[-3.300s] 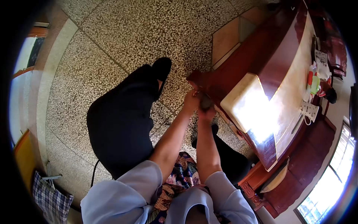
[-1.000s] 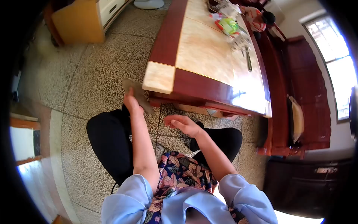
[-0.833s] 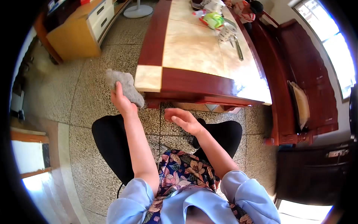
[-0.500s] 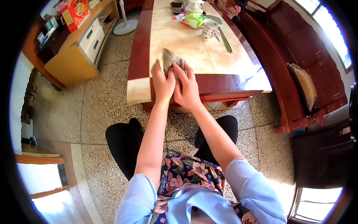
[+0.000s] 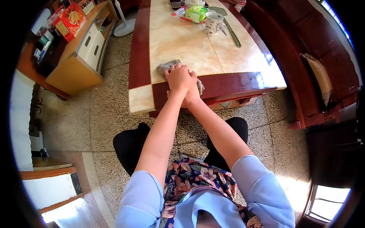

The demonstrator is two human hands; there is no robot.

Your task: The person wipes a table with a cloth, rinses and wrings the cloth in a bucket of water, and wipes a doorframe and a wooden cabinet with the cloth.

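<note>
A crumpled grey cloth [image 5: 165, 67] lies on the near end of the tiled table [image 5: 182, 47], sticking out on both sides of my hands. My left hand [image 5: 179, 79] is closed over the cloth and overlaps my right hand [image 5: 193, 93]. Most of my right hand's fingers are hidden under the left; the hand is closed at the cloth's right end, by the table's dark red border.
Farther up the table are a patterned white mug [image 5: 213, 25], a long tool with a green handle [image 5: 232, 35] and a green plastic packet [image 5: 196, 14]. A wooden bench [image 5: 300, 57] runs along the right. A cabinet [image 5: 81, 51] stands at left.
The cloth was bunched up between both hands, side by side; now it is down on the table, more spread out. My left hand has come over the right one.
</note>
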